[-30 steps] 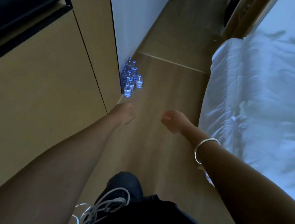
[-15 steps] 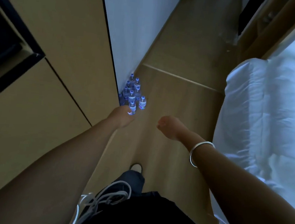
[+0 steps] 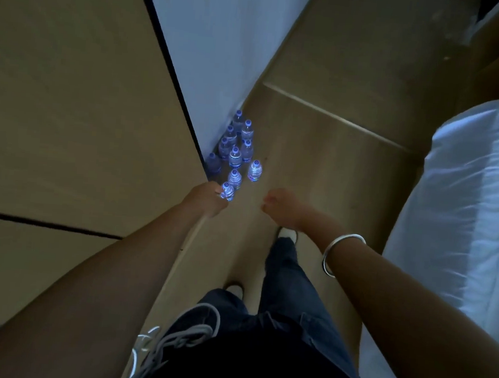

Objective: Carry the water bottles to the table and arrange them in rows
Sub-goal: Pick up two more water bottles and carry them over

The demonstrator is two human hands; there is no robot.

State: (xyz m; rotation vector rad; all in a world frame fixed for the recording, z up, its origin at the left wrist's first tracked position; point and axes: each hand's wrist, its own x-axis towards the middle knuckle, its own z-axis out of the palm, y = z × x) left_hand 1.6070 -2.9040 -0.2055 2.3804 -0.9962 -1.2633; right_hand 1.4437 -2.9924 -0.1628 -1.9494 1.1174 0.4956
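Several small clear water bottles (image 3: 236, 145) with blue caps stand in a cluster on the wooden floor, at the corner where the cabinet meets the white wall. My left hand (image 3: 206, 200) reaches forward with loosely curled fingers, and its edge overlaps the nearest bottle (image 3: 227, 191) in the view. I cannot tell whether it touches that bottle. To the right, my right hand (image 3: 281, 206) hangs in the air with loosely curled fingers and holds nothing. A silver bangle sits on that wrist.
A tall wooden cabinet (image 3: 83, 114) fills the left side. A bed with white bedding (image 3: 467, 208) lines the right side, leaving a narrow strip of wooden floor (image 3: 320, 153) between. My legs and shoes (image 3: 286, 234) are below, mid-step.
I have walked closer, so the bottles now sit just beyond my hands. My left hand has reached up to the nearest bottle. Both hands still hold nothing.
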